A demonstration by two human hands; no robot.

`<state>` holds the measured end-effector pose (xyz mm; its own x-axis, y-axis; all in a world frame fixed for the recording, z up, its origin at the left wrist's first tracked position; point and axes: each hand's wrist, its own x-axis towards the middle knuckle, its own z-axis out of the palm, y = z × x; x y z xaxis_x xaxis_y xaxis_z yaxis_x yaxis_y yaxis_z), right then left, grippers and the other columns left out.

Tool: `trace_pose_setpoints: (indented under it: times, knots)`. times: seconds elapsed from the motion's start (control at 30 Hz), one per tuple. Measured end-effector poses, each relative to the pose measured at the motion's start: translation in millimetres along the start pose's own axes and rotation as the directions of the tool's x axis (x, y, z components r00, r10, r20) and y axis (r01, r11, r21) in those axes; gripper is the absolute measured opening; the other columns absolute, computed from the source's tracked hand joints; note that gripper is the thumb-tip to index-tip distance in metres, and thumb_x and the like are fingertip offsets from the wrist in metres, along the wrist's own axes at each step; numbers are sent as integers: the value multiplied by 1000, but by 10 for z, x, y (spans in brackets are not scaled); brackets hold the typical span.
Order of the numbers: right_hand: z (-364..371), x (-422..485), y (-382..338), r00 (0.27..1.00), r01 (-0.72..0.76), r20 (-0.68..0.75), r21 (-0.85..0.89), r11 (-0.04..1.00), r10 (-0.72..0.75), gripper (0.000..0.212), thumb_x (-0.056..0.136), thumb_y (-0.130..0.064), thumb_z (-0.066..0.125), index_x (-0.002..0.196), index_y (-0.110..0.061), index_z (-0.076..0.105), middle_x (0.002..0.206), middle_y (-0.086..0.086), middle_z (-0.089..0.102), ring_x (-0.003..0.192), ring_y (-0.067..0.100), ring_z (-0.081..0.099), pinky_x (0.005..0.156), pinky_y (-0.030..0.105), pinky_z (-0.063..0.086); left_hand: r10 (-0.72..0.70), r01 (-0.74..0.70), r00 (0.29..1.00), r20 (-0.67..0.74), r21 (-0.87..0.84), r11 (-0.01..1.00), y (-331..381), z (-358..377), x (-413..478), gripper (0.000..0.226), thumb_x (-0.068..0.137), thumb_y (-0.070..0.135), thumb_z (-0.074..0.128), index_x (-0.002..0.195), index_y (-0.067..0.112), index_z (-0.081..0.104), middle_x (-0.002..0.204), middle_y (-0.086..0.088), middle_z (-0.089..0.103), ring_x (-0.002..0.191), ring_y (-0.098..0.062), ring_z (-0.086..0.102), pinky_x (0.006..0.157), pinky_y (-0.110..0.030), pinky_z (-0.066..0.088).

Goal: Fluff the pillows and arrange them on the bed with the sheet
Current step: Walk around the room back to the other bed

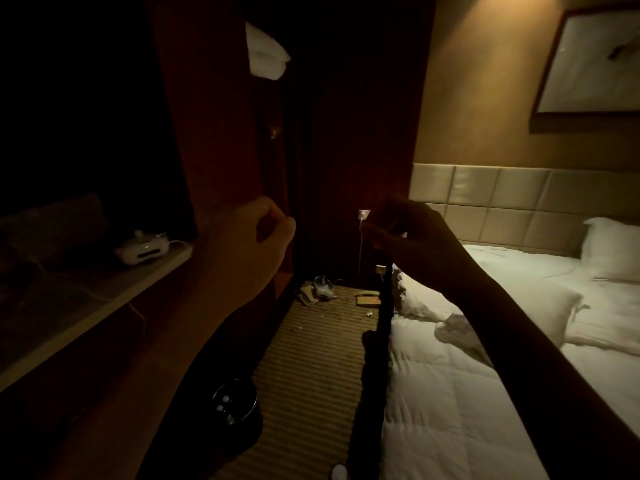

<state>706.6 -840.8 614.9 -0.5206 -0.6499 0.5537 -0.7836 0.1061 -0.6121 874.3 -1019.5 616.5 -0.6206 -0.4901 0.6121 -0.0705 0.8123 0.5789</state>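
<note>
The bed on the right carries a white quilted sheet [450, 393]. One white pillow [609, 247] leans on the padded headboard [502, 195]. A second pillow [540, 306] lies flat in the middle, and a crumpled one [415, 296] sits at the bed's near-left edge. My left hand [256, 237] is raised over the aisle, fingers curled shut with nothing visible in them. My right hand [408, 237] is a dark silhouette above the bed's left edge, fingertips pinched together. Whether it holds anything is hidden by shadow.
A narrow striped carpet [311, 358] runs between the bed and a dark shelf unit holding a white device [143, 249]. A bin [239, 407] stands at the near left. Shoes and small items [318, 289] lie at the aisle's far end. Folded white linen [266, 53] sits high in the wardrobe.
</note>
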Motion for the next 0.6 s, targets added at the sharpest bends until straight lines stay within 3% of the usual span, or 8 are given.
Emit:
trace_pose_setpoints:
  times: [0.1,0.27,0.4,0.6]
  knots:
    - [75,299,255,1000,-8,-24,-24,1000,7,13,94,-25,68,100,-13,67,93,-5,67,74,-9,63,59,4,44,26,-26,999,46,3,1000,-208,264,346,22,99,39,60,80,28,63,73,5,68,66,-11,64,61,-33,53]
    - [120,920,704,997,-8,-78,-84,996,2,9,94,-26,67,98,-18,66,91,-11,66,74,-12,60,62,3,43,86,-87,993,77,3,996,-516,721,1061,22,100,39,59,82,28,62,73,5,67,67,-13,64,61,-34,52]
    - [85,1398,1055,994,-42,-103,-151,988,26,9,94,-30,67,98,-22,64,90,-16,65,75,-11,62,61,2,44,139,-138,988,60,-20,990,-681,1045,1683,20,100,38,60,83,29,63,71,9,64,66,-7,61,56,-19,40]
    - [54,1861,1548,981,-123,-175,-202,972,88,8,95,-30,66,96,-22,65,85,-18,65,75,-8,64,59,4,46,173,-168,979,105,-59,984,-947,1630,2396,21,100,43,58,92,26,67,77,12,66,68,-11,64,69,-37,56]
